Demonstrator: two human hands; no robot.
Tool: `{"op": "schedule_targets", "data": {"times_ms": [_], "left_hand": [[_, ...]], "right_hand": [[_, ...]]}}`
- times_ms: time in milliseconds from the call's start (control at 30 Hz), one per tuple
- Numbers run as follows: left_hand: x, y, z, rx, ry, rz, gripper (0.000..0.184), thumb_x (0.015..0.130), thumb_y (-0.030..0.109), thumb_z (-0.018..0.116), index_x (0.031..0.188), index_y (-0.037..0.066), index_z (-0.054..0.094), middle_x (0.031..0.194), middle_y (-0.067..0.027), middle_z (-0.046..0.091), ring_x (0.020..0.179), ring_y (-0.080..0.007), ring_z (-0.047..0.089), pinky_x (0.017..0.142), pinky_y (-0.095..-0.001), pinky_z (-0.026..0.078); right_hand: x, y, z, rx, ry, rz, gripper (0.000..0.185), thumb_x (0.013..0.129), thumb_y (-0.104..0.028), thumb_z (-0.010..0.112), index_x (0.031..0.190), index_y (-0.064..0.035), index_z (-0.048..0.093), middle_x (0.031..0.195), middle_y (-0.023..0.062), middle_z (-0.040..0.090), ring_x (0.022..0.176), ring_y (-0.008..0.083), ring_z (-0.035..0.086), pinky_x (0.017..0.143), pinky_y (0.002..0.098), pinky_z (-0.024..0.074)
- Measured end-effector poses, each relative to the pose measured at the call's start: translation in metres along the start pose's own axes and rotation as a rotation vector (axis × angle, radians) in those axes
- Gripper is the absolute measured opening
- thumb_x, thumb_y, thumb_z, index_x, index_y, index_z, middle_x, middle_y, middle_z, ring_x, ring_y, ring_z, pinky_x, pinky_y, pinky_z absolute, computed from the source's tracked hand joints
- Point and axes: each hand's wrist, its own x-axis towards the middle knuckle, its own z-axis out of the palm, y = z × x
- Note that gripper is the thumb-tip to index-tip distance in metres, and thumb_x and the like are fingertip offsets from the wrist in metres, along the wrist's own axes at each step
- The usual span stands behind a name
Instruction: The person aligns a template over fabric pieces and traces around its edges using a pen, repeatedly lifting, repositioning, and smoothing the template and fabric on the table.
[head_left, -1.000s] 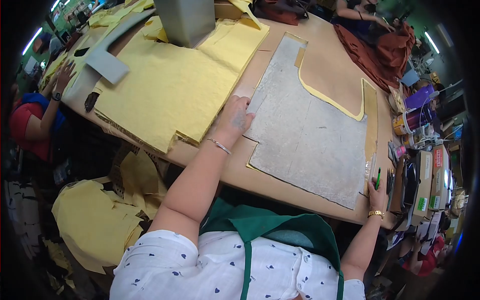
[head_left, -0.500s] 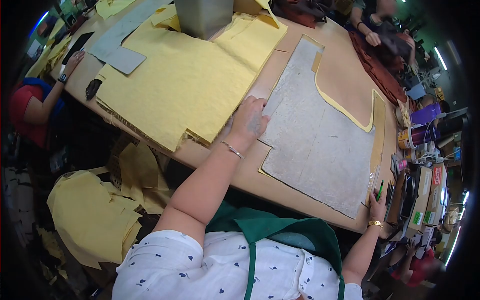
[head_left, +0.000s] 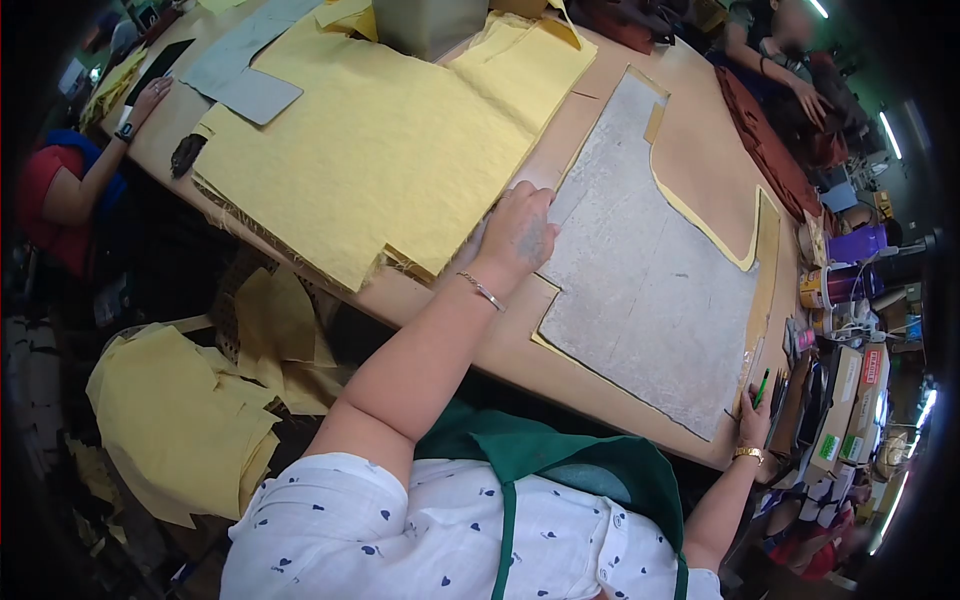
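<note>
A large grey pattern template [head_left: 650,270] with a curved cut-out lies flat on the brown tabletop, yellow material showing along its edges. My left hand [head_left: 520,230] is at its left edge, fingers curled and closed, the thumb over the template; the fingertips are partly hidden. By the template's lower right corner, my right hand [head_left: 753,415] holds a green pen [head_left: 763,385] that sticks up from the fingers. Left of my left hand is a stack of yellow fabric sheets [head_left: 380,150] with frayed edges.
A grey metal block [head_left: 430,25] stands on the yellow stack. Another grey template [head_left: 255,95] lies at the back left. Dark red fabric [head_left: 765,140] runs along the far right edge, near a co-worker's hand [head_left: 810,100]. Boxes [head_left: 850,410] and a purple container [head_left: 858,243] crowd the right side.
The view has shifted slightly, so the tabletop things appear a little further right. My left hand stays at the template's edge. The far co-worker's hand has moved and opened out.
</note>
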Motion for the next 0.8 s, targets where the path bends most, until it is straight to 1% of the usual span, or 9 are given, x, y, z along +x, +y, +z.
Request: {"op": "schedule_targets", "data": {"times_ms": [67, 167, 267, 300, 400, 567, 767, 800], "left_hand": [[0.000, -0.001, 0.001, 0.010, 0.001, 0.013, 0.030, 0.066, 0.005, 0.065, 0.094, -0.003, 0.055, 0.085, -0.0151, 0.053, 0.081, -0.0283, 0.052, 0.075, -0.0326, 0.043], [-0.002, -0.003, 0.002, -0.018, 0.015, 0.029, 0.032, 0.066, 0.004, 0.065, 0.095, -0.003, 0.055, 0.086, -0.0152, 0.053, 0.082, -0.0279, 0.053, 0.074, -0.0325, 0.043], [-0.001, -0.004, 0.003, -0.073, 0.014, 0.014, 0.034, 0.066, 0.002, 0.064, 0.097, -0.004, 0.054, 0.086, -0.0151, 0.052, 0.083, -0.0269, 0.053, 0.073, -0.0319, 0.044], [-0.002, -0.003, 0.003, -0.086, 0.011, 0.011, 0.034, 0.066, 0.002, 0.064, 0.097, -0.004, 0.054, 0.086, -0.0149, 0.052, 0.083, -0.0265, 0.053, 0.073, -0.0317, 0.044], [-0.003, -0.002, 0.000, -0.121, 0.002, 0.000, 0.034, 0.066, 0.001, 0.063, 0.098, -0.004, 0.053, 0.086, -0.0145, 0.051, 0.082, -0.0255, 0.053, 0.073, -0.0312, 0.044], [-0.003, 0.000, 0.000, -0.113, -0.006, -0.003, 0.034, 0.066, 0.000, 0.063, 0.098, -0.005, 0.053, 0.087, -0.0147, 0.050, 0.080, -0.0251, 0.052, 0.073, -0.0309, 0.044], [-0.004, -0.004, 0.005, -0.032, 0.019, 0.075, 0.035, 0.066, 0.000, 0.063, 0.099, -0.006, 0.052, 0.087, -0.0159, 0.050, 0.081, -0.0272, 0.051, 0.074, -0.0316, 0.043], [-0.004, -0.004, 0.005, -0.025, -0.002, 0.062, 0.036, 0.067, 0.002, 0.063, 0.102, -0.004, 0.051, 0.089, -0.0155, 0.048, 0.084, -0.0281, 0.049, 0.076, -0.0334, 0.041]], "right_hand": [[0.000, -0.001, 0.000, 0.025, 0.005, -0.013, 0.025, 0.081, -0.012, 0.056, 0.102, 0.0016, 0.051, 0.093, 0.0082, 0.057, 0.084, 0.0147, 0.054, 0.075, 0.0258, 0.0430], [-0.003, -0.011, 0.001, -0.134, 0.049, 0.000, 0.026, 0.080, -0.013, 0.057, 0.102, 0.0007, 0.053, 0.091, 0.0096, 0.059, 0.083, 0.0156, 0.056, 0.073, 0.0260, 0.0441], [-0.003, -0.007, 0.001, -0.162, 0.090, -0.030, 0.027, 0.079, -0.013, 0.059, 0.101, -0.0001, 0.055, 0.087, 0.0102, 0.060, 0.079, 0.0163, 0.057, 0.071, 0.0264, 0.0449], [-0.001, -0.006, 0.000, -0.157, 0.063, 0.020, 0.026, 0.079, -0.011, 0.058, 0.102, 0.0008, 0.054, 0.090, 0.0097, 0.059, 0.083, 0.0159, 0.056, 0.073, 0.0259, 0.0441], [-0.009, -0.024, 0.005, -0.136, 0.077, 0.020, 0.024, 0.080, -0.009, 0.056, 0.101, 0.0018, 0.053, 0.090, 0.0084, 0.057, 0.083, 0.0148, 0.054, 0.074, 0.0255, 0.0431], [-0.013, -0.033, 0.005, -0.099, 0.058, 0.026, 0.020, 0.082, -0.009, 0.055, 0.098, 0.0022, 0.052, 0.086, 0.0058, 0.054, 0.079, 0.0122, 0.051, 0.072, 0.0243, 0.0421], [-0.009, -0.022, 0.006, -0.015, 0.045, 0.033, 0.020, 0.082, -0.010, 0.055, 0.097, 0.0019, 0.052, 0.085, 0.0048, 0.053, 0.078, 0.0111, 0.050, 0.071, 0.0232, 0.0415], [-0.007, -0.018, 0.005, 0.007, 0.046, 0.034, 0.020, 0.082, -0.010, 0.055, 0.097, 0.0019, 0.052, 0.084, 0.0047, 0.053, 0.077, 0.0111, 0.050, 0.070, 0.0232, 0.0414]]}}
